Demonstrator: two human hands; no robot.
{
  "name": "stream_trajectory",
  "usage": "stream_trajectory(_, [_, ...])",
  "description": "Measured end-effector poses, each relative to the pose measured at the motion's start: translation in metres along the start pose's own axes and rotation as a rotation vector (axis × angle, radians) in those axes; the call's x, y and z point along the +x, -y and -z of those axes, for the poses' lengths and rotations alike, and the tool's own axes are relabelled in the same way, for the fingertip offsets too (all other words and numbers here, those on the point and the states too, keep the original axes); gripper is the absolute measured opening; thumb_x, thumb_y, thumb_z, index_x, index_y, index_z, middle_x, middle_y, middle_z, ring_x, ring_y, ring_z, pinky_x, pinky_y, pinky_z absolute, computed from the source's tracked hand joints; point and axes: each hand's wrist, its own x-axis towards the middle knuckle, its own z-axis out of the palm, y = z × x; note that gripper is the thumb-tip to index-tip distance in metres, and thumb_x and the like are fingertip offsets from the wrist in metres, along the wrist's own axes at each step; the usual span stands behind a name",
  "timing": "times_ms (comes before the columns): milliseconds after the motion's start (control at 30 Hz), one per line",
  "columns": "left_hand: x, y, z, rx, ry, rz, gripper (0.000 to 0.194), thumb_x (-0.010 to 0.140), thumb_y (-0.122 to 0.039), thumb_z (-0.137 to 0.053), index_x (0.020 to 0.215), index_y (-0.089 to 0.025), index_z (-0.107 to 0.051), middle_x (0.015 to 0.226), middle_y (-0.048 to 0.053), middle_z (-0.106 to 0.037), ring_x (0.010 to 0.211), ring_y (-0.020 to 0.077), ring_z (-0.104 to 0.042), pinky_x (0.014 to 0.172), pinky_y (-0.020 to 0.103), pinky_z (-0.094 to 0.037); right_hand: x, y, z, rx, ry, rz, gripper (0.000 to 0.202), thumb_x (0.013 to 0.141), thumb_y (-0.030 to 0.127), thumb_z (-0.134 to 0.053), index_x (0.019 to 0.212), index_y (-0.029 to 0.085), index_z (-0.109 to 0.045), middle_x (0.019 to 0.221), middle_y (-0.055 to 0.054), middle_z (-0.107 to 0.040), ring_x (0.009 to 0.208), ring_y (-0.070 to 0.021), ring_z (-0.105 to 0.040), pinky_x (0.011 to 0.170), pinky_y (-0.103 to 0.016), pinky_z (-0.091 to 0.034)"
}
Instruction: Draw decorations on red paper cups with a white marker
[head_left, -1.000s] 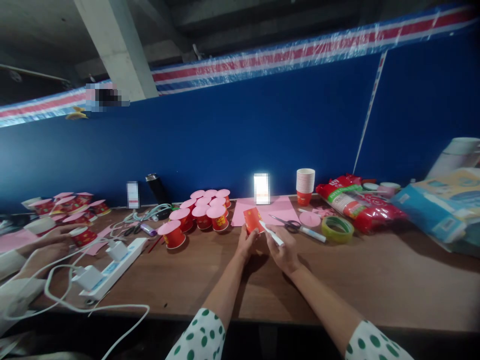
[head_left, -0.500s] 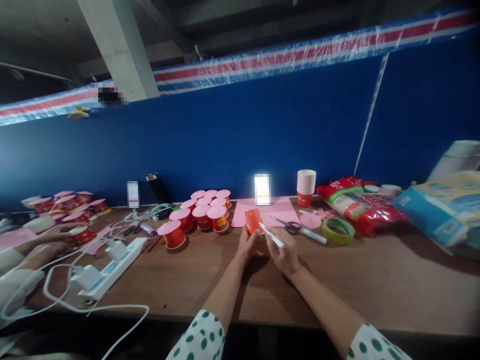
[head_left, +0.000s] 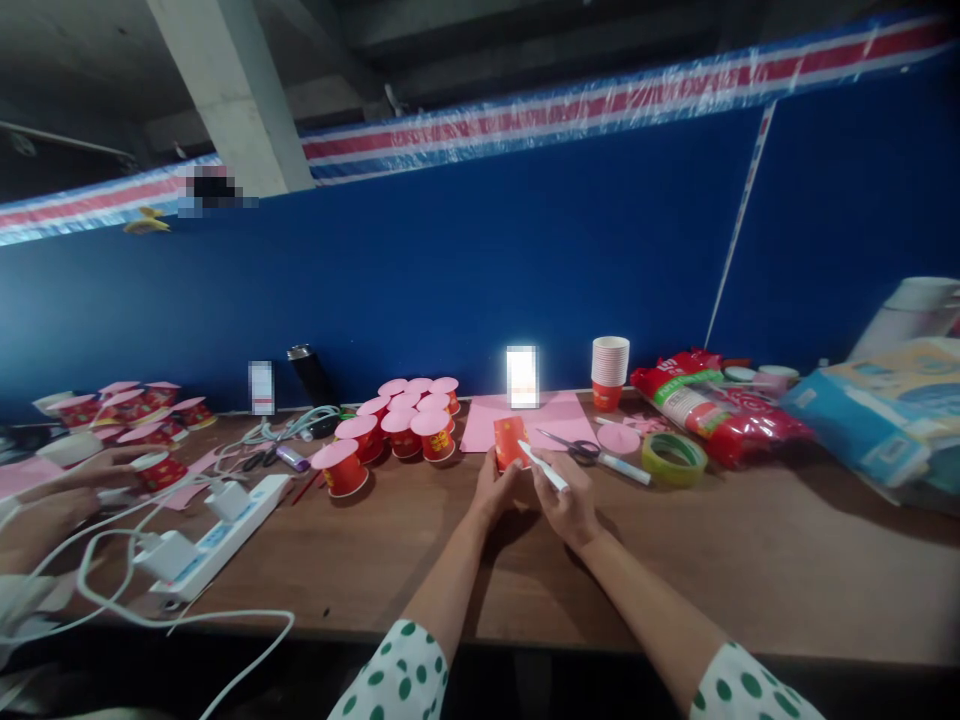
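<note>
Farther left since the earlier frame lies a co-worker's nearer hand (head_left: 49, 525), close to the front edge of the bench (head_left: 375, 570), and the red printed piece (head_left: 510, 442) has swung more upright. That turn seems to set another part of its surface under the pen. Beside the co-worker stands a red cup (head_left: 159, 470); next comes a power strip (head_left: 221, 545) near the front edge, then a cluster of red cups with pink discs (head_left: 433, 424) toward the back edge.

Mid-bench, the left hand (head_left: 499, 487) pinches the piece low down, in front of a pink sheet (head_left: 566, 422); whether it is a cup is unclear. The right hand (head_left: 568, 500) is closed round a white pen (head_left: 550, 470), whose tip meets the piece or nearly so, as before. To the right, scissors (head_left: 586, 453), a marker (head_left: 626, 470) and a tape roll (head_left: 679, 477) have kept their places.
</note>
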Motion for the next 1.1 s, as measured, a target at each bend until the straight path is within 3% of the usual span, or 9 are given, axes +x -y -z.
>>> stream_trajectory(167, [-0.001, -0.002, 0.000, 0.062, 0.059, -0.019, 0.055, 0.070, -0.041, -0.068, 0.116, -0.017, -0.051, 0.106, 0.012, -0.064, 0.089, 0.0206, -0.062, 0.077, 0.031, -0.049, 0.000, -0.004, 0.001, -0.016, -0.019, -0.018, 0.022, 0.088, 0.020, -0.046, 0.106, 0.017, -0.058, 0.094, -0.010, -0.067, 0.087, -0.0205, -0.062, 0.078, -0.035, -0.051])
stream_trajectory(500, [-0.002, -0.005, 0.000, 0.191, 0.043, -0.033, 0.050, 0.067, -0.040, -0.069, 0.110, -0.017, -0.055, 0.097, 0.008, -0.065, 0.078, 0.0169, -0.061, 0.071, 0.028, -0.048, 0.000, -0.005, 0.001, -0.008, 0.020, -0.030, 0.023, 0.089, 0.022, -0.045, 0.107, 0.017, -0.058, 0.097, -0.010, -0.066, 0.089, -0.0209, -0.061, 0.080, -0.036, -0.050])
stream_trajectory(1100, [-0.009, -0.016, -0.004, 0.210, 0.067, -0.051, 0.047, 0.069, -0.039, -0.067, 0.109, -0.017, -0.056, 0.097, 0.008, -0.065, 0.082, 0.0174, -0.060, 0.074, 0.027, -0.048, 0.000, -0.007, 0.000, -0.031, 0.011, -0.016, 0.024, 0.089, 0.022, -0.045, 0.108, 0.017, -0.058, 0.095, -0.010, -0.066, 0.088, -0.0215, -0.061, 0.078, -0.036, -0.050])
